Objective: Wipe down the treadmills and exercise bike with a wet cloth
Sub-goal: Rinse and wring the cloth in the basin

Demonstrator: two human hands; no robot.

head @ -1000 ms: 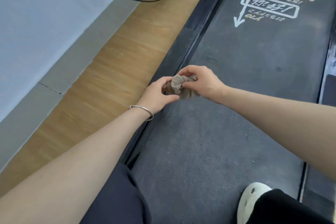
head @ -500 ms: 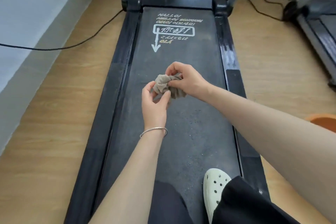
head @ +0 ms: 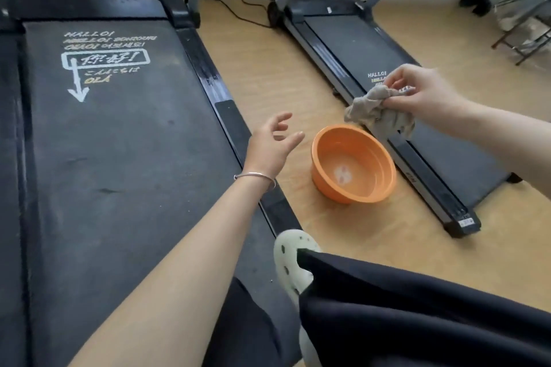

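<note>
Head | right hand (head: 423,92) pinches cloth (head: 378,116) | left treadmill (head: 119,143) edge cropped

- A light wood floor (head: 298,74) carries 2 black machines: the left treadmill (head: 119,158) and the right treadmill (head: 351,36).
- An orange basin (head: 325,179) sits between them, just beside the right one.
- A black cable (head: 235,13) lies far, between them.
- A metal rack (head: 524,39) stands far right.

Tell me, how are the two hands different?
The left hand is empty, with its fingers spread; the right hand pinches the crumpled cloth. The left wrist wears a bracelet; the right wrist shows none. Both are bare and reach forward.
</note>
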